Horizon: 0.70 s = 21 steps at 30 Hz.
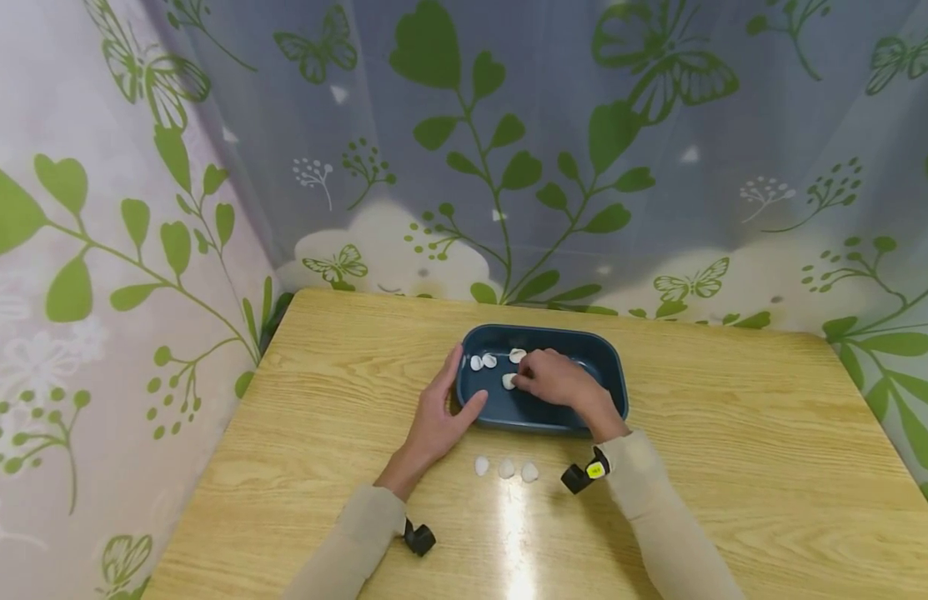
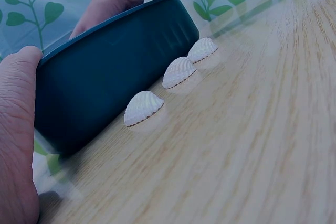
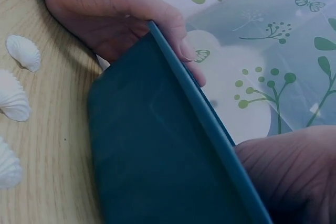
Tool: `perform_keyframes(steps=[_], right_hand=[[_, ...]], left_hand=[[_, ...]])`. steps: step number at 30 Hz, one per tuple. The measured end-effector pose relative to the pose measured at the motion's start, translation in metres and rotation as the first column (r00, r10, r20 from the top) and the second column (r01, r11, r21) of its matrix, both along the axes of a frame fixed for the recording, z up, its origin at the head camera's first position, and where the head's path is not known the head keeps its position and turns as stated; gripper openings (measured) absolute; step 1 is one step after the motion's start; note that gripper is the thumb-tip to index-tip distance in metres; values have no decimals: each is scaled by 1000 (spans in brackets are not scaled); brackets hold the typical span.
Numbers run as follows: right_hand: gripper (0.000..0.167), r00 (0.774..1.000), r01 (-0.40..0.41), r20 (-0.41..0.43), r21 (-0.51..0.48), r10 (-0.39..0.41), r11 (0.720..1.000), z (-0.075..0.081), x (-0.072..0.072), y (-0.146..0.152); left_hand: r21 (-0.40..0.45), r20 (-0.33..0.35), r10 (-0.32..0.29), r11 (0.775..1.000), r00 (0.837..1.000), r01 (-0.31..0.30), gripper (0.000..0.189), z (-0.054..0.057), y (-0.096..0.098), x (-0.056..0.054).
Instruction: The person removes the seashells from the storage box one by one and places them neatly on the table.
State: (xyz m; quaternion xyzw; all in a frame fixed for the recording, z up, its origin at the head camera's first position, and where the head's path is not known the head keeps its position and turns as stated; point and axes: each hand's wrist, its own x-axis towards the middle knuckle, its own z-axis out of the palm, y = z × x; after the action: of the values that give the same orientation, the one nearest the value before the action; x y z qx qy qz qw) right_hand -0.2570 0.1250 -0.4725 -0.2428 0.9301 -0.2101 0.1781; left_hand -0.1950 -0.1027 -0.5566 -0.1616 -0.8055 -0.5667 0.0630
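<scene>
A dark blue rectangular tray [image 1: 542,427] with raised walls sits on the wooden table. My left hand [image 1: 438,417] holds its left end, the thumb over the rim at the near corner and the fingers along the left wall. Inside the tray, my right hand [image 1: 557,379] pinches a white seashell [image 1: 508,382] close over the floor. Two white shells [image 1: 483,362] lie side by side toward the tray's far left, and another shell [image 1: 517,355] is just beyond the right fingers. In the wrist views the tray's wall hides the right fingertips.
Three ribbed white shells [image 1: 506,468] lie in a row on the table [image 1: 343,367], in front of the tray. They show larger in the left wrist view, the nearest shell [image 2: 143,108] close to the tray's wall. A leaf-patterned curtain [image 1: 509,192] hangs behind and at the sides.
</scene>
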Motion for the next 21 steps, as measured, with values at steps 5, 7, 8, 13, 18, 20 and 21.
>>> perform_keyframes(steps=[5,7,8,13,18,20,21], right_hand=[[24,998,25,-51,26,-23,999,-3,2,-1],[25,998,9,-66,17,-7,1000,-5,2,-2],[23,997,-2,-72,13,3,1000,-6,2,-3],[12,997,-11,-74,23,13,1000,-8,3,-6],[14,998,26,-51,34,-24,999,-7,6,-9],[14,998,33,-56,24,-32,999,-8,7,-9],[13,998,31,-60,14,-30,999,-8,7,-9]], left_hand=[[4,-7,5,1000,1000,-5,81,0,0,-1],[4,-9,7,1000,1000,-7,81,0,0,-1],[4,-10,7,1000,1000,-7,81,-1,0,-1],[-2,-7,2,1000,1000,-2,81,0,0,-1],[-2,4,-2,1000,1000,2,80,1,0,0],[-4,5,-2,1000,1000,2,80,1,0,0],[-6,3,-3,1000,1000,3,80,1,0,0]])
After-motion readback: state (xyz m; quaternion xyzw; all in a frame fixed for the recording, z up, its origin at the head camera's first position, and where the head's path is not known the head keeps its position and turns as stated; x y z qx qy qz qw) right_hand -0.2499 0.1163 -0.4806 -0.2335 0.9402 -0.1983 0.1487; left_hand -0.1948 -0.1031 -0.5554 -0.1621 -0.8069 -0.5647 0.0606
